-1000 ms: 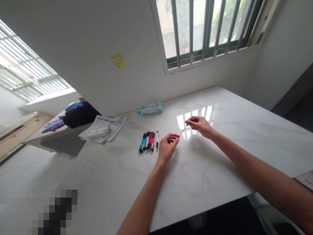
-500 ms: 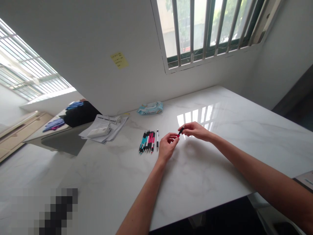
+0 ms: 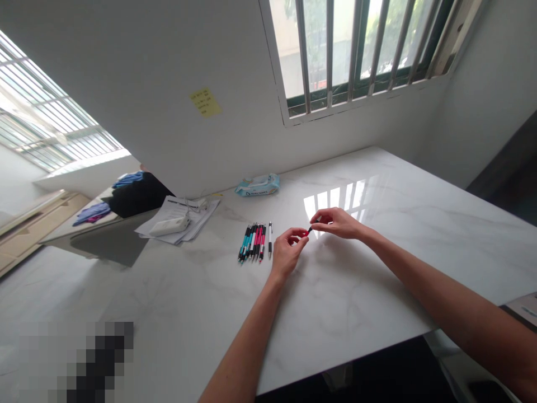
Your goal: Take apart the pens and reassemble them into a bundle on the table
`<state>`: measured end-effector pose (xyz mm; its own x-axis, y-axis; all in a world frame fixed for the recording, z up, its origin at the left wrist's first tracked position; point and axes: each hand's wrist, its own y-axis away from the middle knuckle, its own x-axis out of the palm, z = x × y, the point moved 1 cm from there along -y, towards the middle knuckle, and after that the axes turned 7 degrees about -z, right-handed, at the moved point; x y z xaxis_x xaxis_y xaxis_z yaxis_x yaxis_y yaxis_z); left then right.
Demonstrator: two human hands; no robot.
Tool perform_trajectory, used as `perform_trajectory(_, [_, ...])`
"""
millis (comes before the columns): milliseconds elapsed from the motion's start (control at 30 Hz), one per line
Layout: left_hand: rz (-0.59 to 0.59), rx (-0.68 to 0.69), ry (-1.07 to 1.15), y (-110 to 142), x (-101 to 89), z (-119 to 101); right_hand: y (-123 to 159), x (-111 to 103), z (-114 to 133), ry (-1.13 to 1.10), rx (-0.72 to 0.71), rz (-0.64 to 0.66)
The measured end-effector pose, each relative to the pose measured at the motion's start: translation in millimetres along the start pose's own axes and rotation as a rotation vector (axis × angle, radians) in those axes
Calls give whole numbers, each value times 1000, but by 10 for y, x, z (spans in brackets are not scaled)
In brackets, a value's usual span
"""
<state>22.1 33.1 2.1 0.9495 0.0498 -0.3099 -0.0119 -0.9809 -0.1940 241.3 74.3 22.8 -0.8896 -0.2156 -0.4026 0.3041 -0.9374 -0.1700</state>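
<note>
Between my two hands, just above the table, is a red pen with a black grip (image 3: 310,229). My left hand (image 3: 289,249) pinches its red end, and the fingers cover most of that part. With thumb and fingertips, my right hand (image 3: 335,222) closes on the black end. To the left of my left hand lies a row of several pens (image 3: 253,243) in teal, white and red, side by side. One white pen with a black grip (image 3: 270,240) lies slightly apart at the right of the row.
On the marble-patterned table (image 3: 201,313), a blue wipes packet (image 3: 258,185) lies by the wall. Papers (image 3: 188,226) with a white device (image 3: 171,225) and cable are at the left. A yellow note (image 3: 205,102) sticks to the wall, left of the barred window (image 3: 361,50).
My right fingers have shifted along the pen's black part and cover more of it. My left hand has barely moved, and the row of pens is the same.
</note>
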Motion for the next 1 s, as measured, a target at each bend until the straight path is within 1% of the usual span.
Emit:
perform_trajectory(200, [0, -2, -14, 3, -7, -5, -2, -28, -23, -132, -27, 62])
perform_trajectory(267, [-10, 10, -32, 8, -11, -17, 0, -29, -28, -104, -18, 65])
perform_trajectory(400, [-46, 76, -101, 25, -10, -74, 9, -61, -19, 38, -30, 26])
perform_trajectory(533, [-56, 113, -130, 36, 3, -124, 16, -88, -13, -26, -74, 61])
perform_trajectory(667, [-58, 120, -129, 44, 7, -136, 18, -91, -34, 11, -51, 55])
perform_trajectory(800, [-62, 114, -136, 47, 3, -126, 17, -65, -50, -31, -96, 53])
perform_trajectory(867, [-59, 88, -148, 42, -2, -114, 14, -44, -57, -52, -102, 31])
perform_trajectory(1000, [4, 33, -188, 27, -11, -92, 9, -13, -58, -99, -136, -4])
